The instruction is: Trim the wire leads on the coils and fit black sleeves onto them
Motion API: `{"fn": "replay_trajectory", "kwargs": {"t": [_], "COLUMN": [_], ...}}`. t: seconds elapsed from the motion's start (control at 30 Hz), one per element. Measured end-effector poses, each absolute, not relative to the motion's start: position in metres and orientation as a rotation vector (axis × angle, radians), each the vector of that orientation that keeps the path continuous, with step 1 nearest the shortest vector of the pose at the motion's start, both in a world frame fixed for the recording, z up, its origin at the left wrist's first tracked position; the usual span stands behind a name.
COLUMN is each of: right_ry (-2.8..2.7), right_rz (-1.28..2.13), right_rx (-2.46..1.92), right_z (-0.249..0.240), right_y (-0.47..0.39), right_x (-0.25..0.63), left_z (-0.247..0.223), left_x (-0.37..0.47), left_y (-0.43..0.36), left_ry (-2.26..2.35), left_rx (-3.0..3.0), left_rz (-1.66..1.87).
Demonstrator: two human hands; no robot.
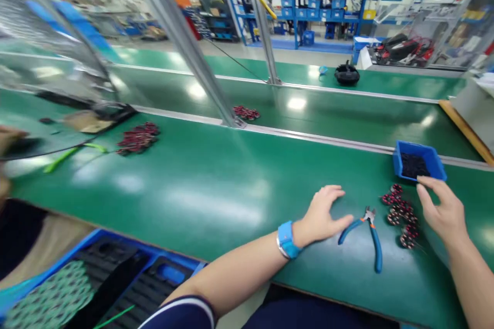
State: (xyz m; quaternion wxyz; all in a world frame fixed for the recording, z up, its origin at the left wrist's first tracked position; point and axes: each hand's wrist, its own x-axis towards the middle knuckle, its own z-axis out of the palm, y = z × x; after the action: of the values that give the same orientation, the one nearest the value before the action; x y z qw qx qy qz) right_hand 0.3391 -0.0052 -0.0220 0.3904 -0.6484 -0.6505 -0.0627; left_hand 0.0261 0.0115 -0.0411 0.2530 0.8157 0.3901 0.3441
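Observation:
My left hand (pixel 324 213), with a blue band on its wrist, is spread above the green bench just left of the cutting pliers (pixel 369 215). Those pliers have blue handles and lie with their jaws pointing away from me. On the right, my right hand (pixel 443 211) hovers with thumb and fingers apart, and nothing shows between them. Beside it lies a loose pile of small wire-wound rings (pixel 401 213), dark red and black with copper tones. Behind that hand stands a blue bin (pixel 438 162) holding small black parts (pixel 415 165).
More red wound parts (pixel 138 139) lie at the left, near bright green-handled pliers (pixel 64 159). Another person's hand (pixel 10 139) is at the left edge. A metal post (pixel 181 36) rises from the bench's back rail. Below the front edge sits a blue crate (pixel 154 249).

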Motion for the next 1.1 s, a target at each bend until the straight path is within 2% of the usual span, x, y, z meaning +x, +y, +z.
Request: {"fn": "replay_trajectory", "kwargs": {"t": [0.07, 0.1, 0.17, 0.3, 0.47, 0.67, 0.9, 1.03, 1.1], "right_ry": [-1.693, -1.775, -1.813, -1.842, -1.845, -1.773, -1.652, -1.394, -1.284], "right_rz": [-0.263, -0.214, -0.123, 0.087, 0.159, 0.08, -0.043, 0.274, 0.45], "right_rx": [-1.918, -2.153, -2.336, -2.575, -2.612, -2.468, -2.068, -1.497, -1.373], "right_z": [0.006, 0.017, 0.033, 0.032, 0.021, 0.026, 0.039, 0.028, 0.02], "right_y": [0.018, 0.032, 0.06, 0.097, 0.1, 0.095, 0.046, 0.001, -0.01], "right_x": [0.341, 0.342, 0.345, 0.348, 0.342, 0.345, 0.314, 0.265, 0.244], "left_z": [-0.043, -0.045, -0.048, -0.049, -0.037, -0.033, -0.032, -0.028, -0.027], "left_x": [0.032, 0.037, 0.052, 0.087, 0.118, 0.136, 0.094, 0.065, 0.063], "left_y": [0.031, 0.043, 0.07, 0.11, 0.112, 0.099, 0.093, 0.095, 0.097], "left_ry": [1.039, 1.015, 0.956, 0.772, 0.597, 0.561, 0.905, 0.663, 0.537], "left_rx": [2.166, 2.154, 2.155, 2.249, 2.382, 2.443, 2.429, 2.514, 2.564], "left_rz": [0.983, 0.977, 0.928, 0.763, 0.578, 0.523, 0.617, 0.581, 0.546]}}
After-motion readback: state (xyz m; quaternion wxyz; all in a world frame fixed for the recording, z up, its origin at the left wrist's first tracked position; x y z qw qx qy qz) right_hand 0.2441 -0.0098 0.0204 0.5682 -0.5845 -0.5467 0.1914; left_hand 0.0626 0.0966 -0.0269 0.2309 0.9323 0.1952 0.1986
